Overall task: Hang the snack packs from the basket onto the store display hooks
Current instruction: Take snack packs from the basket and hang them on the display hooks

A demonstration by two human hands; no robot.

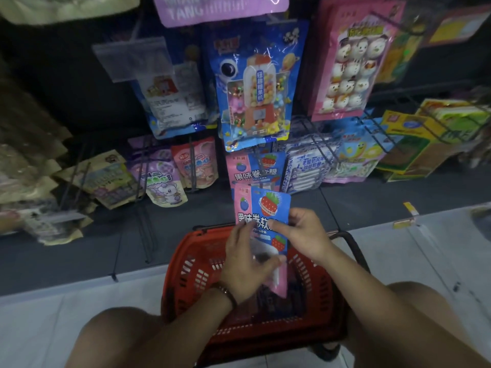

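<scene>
A pink and blue snack pack [261,208] with a strawberry picture is held upright over the red basket [186,266]. My left hand [247,264] grips its lower part from the left. My right hand [303,235] pinches its right edge at the middle. Directly above and behind it, a matching pink and blue pack [255,168] hangs on a low display hook. The basket's inside is mostly hidden by my arms and the pack.
Many snack packs hang on wire hooks: a blue gumball-machine pack [255,86] above, a pink snowman pack [353,62] to the right, purple and red packs [170,176] to the left. My knees flank the basket on the white tile floor [39,328].
</scene>
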